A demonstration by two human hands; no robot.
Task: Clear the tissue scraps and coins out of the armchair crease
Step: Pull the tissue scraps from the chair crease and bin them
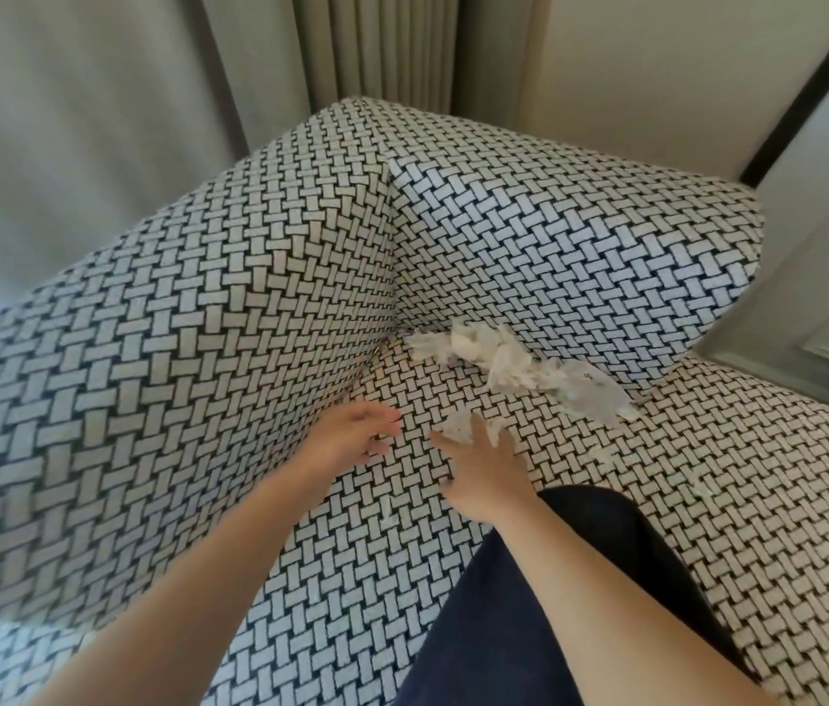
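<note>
On the seat [402,527], the right hand [484,466] spreads over a tissue scrap [457,429], grip unclear; the left hand [356,433] hovers open. A firm pinch should lift it cleanly before tackling the bigger pile [519,369].

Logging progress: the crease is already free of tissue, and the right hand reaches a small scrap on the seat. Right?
Not quite: the head view shows a pile of tissue scraps lying along the crease. The right hand does reach a small scrap on the seat.

Armchair [198,323] black-white basketweave; tissue scraps [504,364] seemingly white.
</note>
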